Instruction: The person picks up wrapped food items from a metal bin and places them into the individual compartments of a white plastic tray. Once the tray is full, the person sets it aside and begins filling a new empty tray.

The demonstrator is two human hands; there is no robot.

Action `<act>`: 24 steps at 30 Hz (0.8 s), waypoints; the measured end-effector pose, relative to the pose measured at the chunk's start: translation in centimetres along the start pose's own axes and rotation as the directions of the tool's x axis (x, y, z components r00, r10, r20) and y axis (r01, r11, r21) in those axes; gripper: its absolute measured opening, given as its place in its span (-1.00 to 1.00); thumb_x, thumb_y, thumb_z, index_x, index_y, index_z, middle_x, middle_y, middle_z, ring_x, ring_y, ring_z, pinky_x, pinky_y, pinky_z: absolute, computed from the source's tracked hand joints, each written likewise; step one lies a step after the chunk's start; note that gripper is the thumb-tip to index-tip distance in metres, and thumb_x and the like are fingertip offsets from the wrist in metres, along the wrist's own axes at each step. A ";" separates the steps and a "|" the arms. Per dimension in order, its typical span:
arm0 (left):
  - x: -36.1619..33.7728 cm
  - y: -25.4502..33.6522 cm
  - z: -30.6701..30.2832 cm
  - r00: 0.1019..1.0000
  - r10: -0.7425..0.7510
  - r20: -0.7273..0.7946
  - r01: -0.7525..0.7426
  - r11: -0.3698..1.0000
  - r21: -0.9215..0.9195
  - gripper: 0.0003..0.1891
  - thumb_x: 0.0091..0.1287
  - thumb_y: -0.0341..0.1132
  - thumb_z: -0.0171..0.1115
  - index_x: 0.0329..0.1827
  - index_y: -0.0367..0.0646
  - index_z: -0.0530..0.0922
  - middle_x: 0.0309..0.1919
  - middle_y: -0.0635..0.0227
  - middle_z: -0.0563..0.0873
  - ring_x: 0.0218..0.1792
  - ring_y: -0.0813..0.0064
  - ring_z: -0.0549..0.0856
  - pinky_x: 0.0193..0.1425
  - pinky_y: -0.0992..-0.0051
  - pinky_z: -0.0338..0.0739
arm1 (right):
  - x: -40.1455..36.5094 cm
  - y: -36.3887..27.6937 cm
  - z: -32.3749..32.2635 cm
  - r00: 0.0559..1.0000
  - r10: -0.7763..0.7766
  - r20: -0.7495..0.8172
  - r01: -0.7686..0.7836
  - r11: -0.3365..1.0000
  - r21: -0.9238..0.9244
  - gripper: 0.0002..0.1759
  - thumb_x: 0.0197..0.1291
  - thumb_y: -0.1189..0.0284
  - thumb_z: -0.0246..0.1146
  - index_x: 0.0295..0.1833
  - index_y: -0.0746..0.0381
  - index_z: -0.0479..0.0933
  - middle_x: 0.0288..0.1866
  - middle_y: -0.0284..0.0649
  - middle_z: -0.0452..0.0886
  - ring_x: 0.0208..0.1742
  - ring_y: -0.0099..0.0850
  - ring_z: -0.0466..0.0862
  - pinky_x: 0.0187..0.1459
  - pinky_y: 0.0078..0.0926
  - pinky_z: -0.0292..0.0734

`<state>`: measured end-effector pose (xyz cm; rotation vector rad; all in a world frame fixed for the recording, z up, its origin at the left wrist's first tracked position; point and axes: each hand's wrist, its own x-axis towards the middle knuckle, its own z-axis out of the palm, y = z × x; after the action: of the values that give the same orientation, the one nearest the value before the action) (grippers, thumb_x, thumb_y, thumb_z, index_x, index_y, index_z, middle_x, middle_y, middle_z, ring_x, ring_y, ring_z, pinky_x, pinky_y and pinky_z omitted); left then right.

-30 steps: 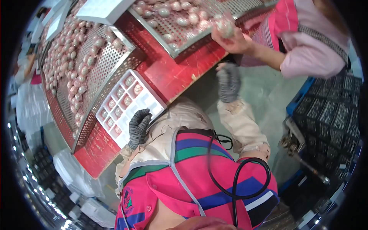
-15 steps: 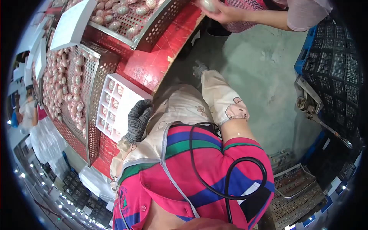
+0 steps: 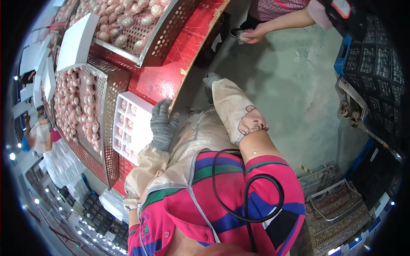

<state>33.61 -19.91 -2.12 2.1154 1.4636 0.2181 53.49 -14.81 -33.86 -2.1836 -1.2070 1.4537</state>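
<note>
My left hand (image 3: pixel 163 124), in a grey knitted glove, has its fingers spread near the red table's edge. It overlaps the right side of a white box (image 3: pixel 143 130). That box is divided into small compartments holding several wrapped eggs (image 3: pixel 128 123). My right hand (image 3: pixel 211 79), also gloved in grey, hangs beyond the table edge over the floor; its fingers are mostly turned away from view. Both forearms wear pale printed sleeves, and a pale apron (image 3: pixel 198 132) covers my lap.
Perforated metal trays (image 3: pixel 110 91) of wrapped eggs stand on the red table (image 3: pixel 156 81). A white foam lid (image 3: pixel 77 42) lies across them. Opposite, a person's hand (image 3: pixel 255 35) holds something small and clear. Black crates (image 3: pixel 369 64) are stacked at right, near a metal trolley (image 3: pixel 339 209).
My left hand has lifted from a curled pose and spread its fingers. My right hand has shifted left toward the table. The other person's hand has moved right and lower.
</note>
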 end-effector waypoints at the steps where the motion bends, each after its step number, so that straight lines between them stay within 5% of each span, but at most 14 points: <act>1: 1.2 -0.4 0.7 0.993 0.063 -0.095 -0.049 0.988 0.148 -0.37 0.01 -0.38 0.38 0.24 -0.13 0.42 0.12 0.12 0.51 0.13 0.10 0.50 0.17 0.25 0.43 | 0.1 -0.2 -0.2 1.000 0.008 -0.002 -0.008 1.000 0.003 -0.60 0.12 0.25 0.23 0.05 0.21 0.52 -0.36 -0.13 0.67 -0.37 -0.30 0.67 -0.22 -0.32 0.55; 4: 3.9 -3.1 3.1 0.976 0.165 -0.144 -0.096 0.914 0.393 -0.13 -0.03 -0.21 0.43 0.41 -0.07 0.22 0.34 0.09 0.31 0.33 0.05 0.32 0.33 0.18 0.25 | 1.9 -1.0 0.0 0.995 0.018 -0.099 -0.008 0.995 0.100 -0.70 0.11 0.25 0.23 -0.13 0.23 0.57 -0.38 -0.13 0.67 -0.42 -0.30 0.66 -0.26 -0.32 0.54; 6: 5.6 -3.7 4.1 0.998 0.057 -0.023 -0.036 0.848 0.530 -0.02 -0.03 -0.10 0.43 0.47 -0.05 0.09 0.43 0.10 0.18 0.42 0.09 0.19 0.38 0.08 0.15 | 3.8 -0.3 2.2 0.990 -0.014 -0.139 0.040 0.981 0.187 -0.74 0.10 0.26 0.23 -0.23 0.23 0.60 -0.38 -0.13 0.67 -0.42 -0.29 0.65 -0.30 -0.32 0.52; 7: 6.7 -4.3 5.1 0.978 -0.161 0.129 0.071 0.849 0.523 0.05 -0.01 -0.05 0.41 0.50 -0.05 -0.05 0.49 0.11 0.00 0.49 0.10 0.01 0.42 0.03 0.08 | 4.9 0.4 4.9 0.992 -0.004 -0.128 0.029 0.981 0.192 -0.74 0.10 0.26 0.23 -0.23 0.23 0.60 -0.38 -0.13 0.67 -0.42 -0.29 0.65 -0.30 -0.32 0.52; 10: 7.2 -4.9 6.2 0.974 -0.143 0.176 0.008 0.797 0.605 0.04 -0.03 -0.13 0.42 0.50 -0.04 -0.03 0.47 0.10 0.09 0.47 0.08 0.10 0.37 0.06 0.14 | 3.2 1.0 9.2 0.991 -0.086 -0.100 0.113 0.943 0.314 -0.82 0.07 0.30 0.26 -0.32 0.18 0.61 -0.37 -0.13 0.68 -0.40 -0.27 0.66 -0.31 -0.29 0.53; 11: 7.2 -4.9 6.1 0.974 -0.137 0.180 0.001 0.799 0.601 0.01 -0.03 -0.16 0.41 0.49 -0.04 0.01 0.46 0.08 0.08 0.45 0.05 0.12 0.37 0.07 0.16 | 1.6 1.0 9.4 0.915 -0.397 0.076 0.402 0.912 -0.080 -0.85 0.05 0.31 0.26 -0.35 0.15 0.61 -0.37 -0.15 0.67 -0.35 -0.28 0.66 -0.31 -0.30 0.53; 12: 7.3 -5.1 6.0 0.972 -0.152 0.180 0.013 0.796 0.605 0.01 -0.03 -0.16 0.41 0.49 -0.04 0.01 0.46 0.08 0.08 0.45 0.05 0.12 0.37 0.07 0.16 | -0.3 0.8 9.2 0.739 -0.577 0.349 0.674 0.631 -0.383 -0.89 0.04 0.33 0.26 -0.37 0.12 0.62 -0.37 -0.18 0.67 -0.29 -0.30 0.67 -0.31 -0.31 0.53; 15: 7.4 -3.3 3.8 0.946 -0.182 0.267 0.023 0.863 0.505 -0.17 0.06 -0.31 0.31 0.45 -0.10 0.13 0.42 0.11 0.19 0.41 0.09 0.21 0.34 0.08 0.25 | -4.0 4.4 12.3 0.538 -0.809 0.237 0.818 0.433 -0.379 -0.92 0.02 0.34 0.25 -0.42 0.07 0.61 -0.37 -0.19 0.64 -0.15 -0.32 0.66 -0.28 -0.33 0.53; 17: 4.6 -4.6 3.9 0.991 0.123 0.055 -0.132 0.963 0.235 -0.27 0.08 -0.35 0.28 0.38 -0.15 0.25 0.32 0.10 0.36 0.33 0.06 0.34 0.31 0.13 0.30 | -10.4 0.6 6.9 0.585 -0.740 0.333 0.776 0.630 0.037 -0.82 0.23 0.25 0.14 -0.14 0.04 0.56 -0.46 -0.18 0.56 -0.45 -0.23 0.54 -0.39 -0.20 0.46; 18: 3.5 -2.8 2.2 0.993 0.114 0.016 -0.115 0.976 0.183 -0.33 0.07 -0.34 0.28 0.32 -0.20 0.34 0.25 0.07 0.45 0.26 0.03 0.42 0.30 0.17 0.33 | -10.7 1.3 7.1 0.568 -0.734 0.372 0.765 0.638 0.092 -0.80 0.23 0.25 0.14 -0.13 0.06 0.57 -0.44 -0.18 0.57 -0.43 -0.26 0.55 -0.37 -0.23 0.47; 21: -1.9 -1.8 -2.5 0.988 0.075 -0.134 -0.064 0.994 0.088 -0.41 0.02 -0.35 0.34 0.22 -0.05 0.46 0.19 0.11 0.49 0.16 0.06 0.50 0.21 0.22 0.43 | -9.0 5.3 8.8 0.640 -0.569 0.517 0.664 0.748 0.001 -0.77 0.21 0.27 0.16 -0.10 0.11 0.59 -0.38 -0.15 0.61 -0.37 -0.33 0.58 -0.32 -0.30 0.48; 24: -8.3 -4.6 -6.1 0.925 0.048 -0.377 -0.010 0.995 0.101 -0.47 0.01 -0.41 0.35 0.14 -0.08 0.52 0.16 0.14 0.52 0.15 0.11 0.52 0.19 0.25 0.46 | -9.2 7.5 7.4 0.764 -0.180 0.620 0.393 0.891 -0.225 -0.73 0.20 0.28 0.19 -0.07 0.17 0.62 -0.33 -0.13 0.65 -0.31 -0.40 0.61 -0.27 -0.38 0.50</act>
<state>23.96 -24.14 1.95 2.2643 1.6878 0.6096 49.40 -28.03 -35.97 -1.6264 -2.0451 1.9617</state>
